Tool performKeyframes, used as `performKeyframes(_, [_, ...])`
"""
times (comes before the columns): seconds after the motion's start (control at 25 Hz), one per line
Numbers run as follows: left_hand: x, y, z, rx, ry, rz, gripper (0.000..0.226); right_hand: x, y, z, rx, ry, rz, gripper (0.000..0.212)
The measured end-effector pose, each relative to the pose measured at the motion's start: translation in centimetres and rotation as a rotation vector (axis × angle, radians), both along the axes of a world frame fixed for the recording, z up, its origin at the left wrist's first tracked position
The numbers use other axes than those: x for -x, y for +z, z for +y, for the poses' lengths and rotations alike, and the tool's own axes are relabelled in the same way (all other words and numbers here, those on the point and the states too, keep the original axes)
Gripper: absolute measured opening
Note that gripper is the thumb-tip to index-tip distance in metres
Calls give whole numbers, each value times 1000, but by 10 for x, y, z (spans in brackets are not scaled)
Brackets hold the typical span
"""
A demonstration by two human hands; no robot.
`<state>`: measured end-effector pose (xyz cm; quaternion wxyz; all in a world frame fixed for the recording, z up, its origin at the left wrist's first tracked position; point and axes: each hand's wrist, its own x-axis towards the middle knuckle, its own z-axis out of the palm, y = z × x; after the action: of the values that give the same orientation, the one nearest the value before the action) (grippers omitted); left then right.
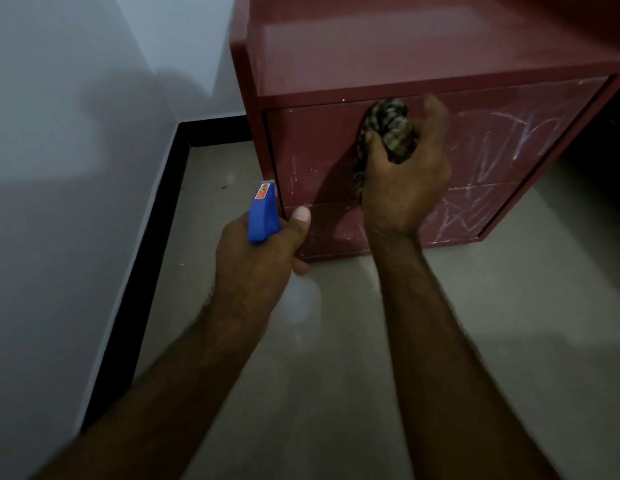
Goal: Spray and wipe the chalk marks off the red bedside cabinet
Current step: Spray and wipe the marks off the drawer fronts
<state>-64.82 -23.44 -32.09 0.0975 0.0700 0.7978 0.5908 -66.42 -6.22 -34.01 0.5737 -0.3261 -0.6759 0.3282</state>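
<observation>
**Cloth against the upper drawer front, chalk scrawl to its right**

The red bedside cabinet point(315, 150) is a boxy, smooth-painted piece with a glossy flat top and two flat drawer fronts, standing at the far right of the scene. White chalk marks point(520, 133) run in loose, scratchy zigzags across the right half of both drawer fronts. Fainter vertical streaks show at the left edge of the upper front, and thin smears cross the lower front.

Your right hand point(405, 181) has its fingers and thumb curled round a bunched, checked dark-and-pale woven cloth point(391, 129). It holds the wad against the upper drawer front, just under the top edge and near the middle. A tail of cloth hangs down on the left of the palm. The heavy chalk lies just to the right of this hand; the hand looks slightly blurred.

Your left hand point(256, 261) is nearer and to the left, level with the cabinet's lower left corner. It grips the neck of a spray bottle with a blue plastic trigger head point(263, 216), thumb up along the side. A small red label sits near the nozzle. The pale bottle body below the hand is blurred.

Around them lie a pale, smooth floor point(509, 306), a plain grey-white wall point(59, 168) on the left and a black skirting strip point(156, 220) along its base.
</observation>
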Motion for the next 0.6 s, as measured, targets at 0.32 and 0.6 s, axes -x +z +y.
performKeyframes(0.32, [-8,-1,6,-26,-18,19,32,15,10,-35,-83,198,-6,57])
performKeyframes(0.6, [-7,2,4,-20,-12,1,30,1,9,-3,23,32,25,60])
